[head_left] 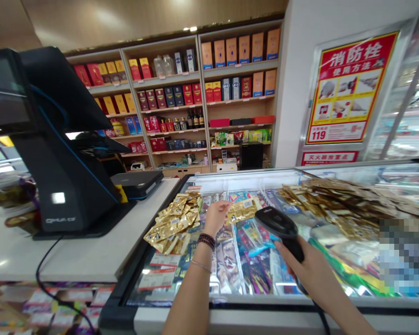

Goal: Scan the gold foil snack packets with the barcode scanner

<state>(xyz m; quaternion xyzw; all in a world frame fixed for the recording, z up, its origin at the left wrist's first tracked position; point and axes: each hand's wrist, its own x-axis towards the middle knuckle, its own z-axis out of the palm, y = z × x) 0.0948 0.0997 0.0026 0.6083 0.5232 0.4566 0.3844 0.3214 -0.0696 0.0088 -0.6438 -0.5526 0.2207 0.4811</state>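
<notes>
My left hand (218, 216), with a dark beaded bracelet on its wrist, is closed on the left end of a gold packet (244, 210) above the glass-topped freezer. My right hand (298, 257) is wrapped round the handle of a black barcode scanner (276, 223), whose head is beside the packet's right end. Left of my left hand, a pile of gold packets (176, 223) lies on the glass. A larger heap of gold packets (349, 202) spreads over the right side.
The freezer's front edge (265, 304) runs before me. At left, a white counter (87, 260) bears a black register (77, 186) with a hanging cable. Shelves of boxes (174, 96) stand behind. A red fire-hydrant poster (352, 88) is at right.
</notes>
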